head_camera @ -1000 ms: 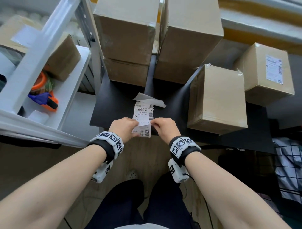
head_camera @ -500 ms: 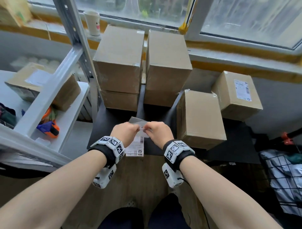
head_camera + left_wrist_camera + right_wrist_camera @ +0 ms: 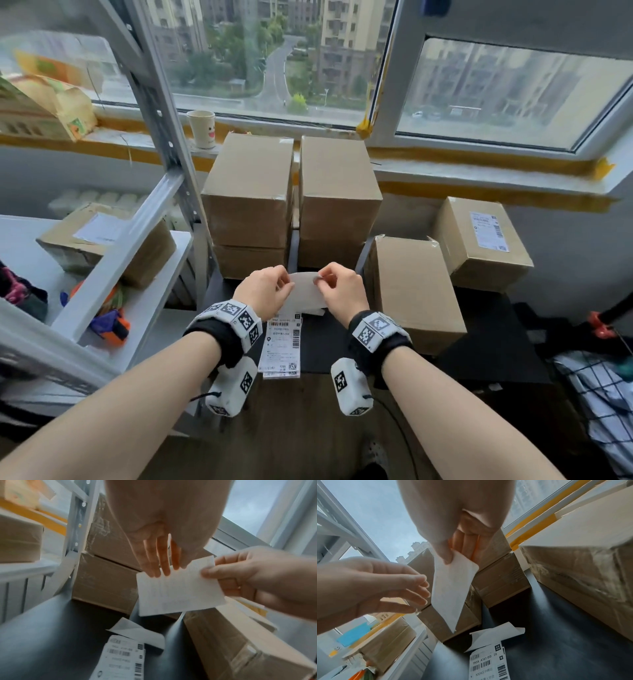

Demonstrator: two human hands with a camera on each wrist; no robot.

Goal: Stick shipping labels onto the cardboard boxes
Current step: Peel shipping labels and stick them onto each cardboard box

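Note:
A white shipping label (image 3: 306, 291) hangs in the air between my hands, above the black table (image 3: 329, 346). My right hand (image 3: 323, 279) pinches its right edge between thumb and fingers (image 3: 447, 557). My left hand (image 3: 279, 287) touches the label's (image 3: 178, 589) left corner with nearly straight fingertips (image 3: 154, 572). A stack of printed labels (image 3: 282, 346) and a curled backing strip (image 3: 137, 632) lie on the table below. Plain cardboard boxes stand stacked behind (image 3: 250, 192) (image 3: 337, 192), with another plain box (image 3: 414, 291) at the right.
A box that bears a label (image 3: 479, 246) sits at the far right. The grey metal shelf (image 3: 150, 274) on the left holds a labelled box (image 3: 102, 240) and an orange tape dispenser (image 3: 109, 322). A paper cup (image 3: 202, 128) stands on the windowsill.
The hands have risen from the label stack at the table edge with one label between them. The head has tilted up, bringing the window into view.

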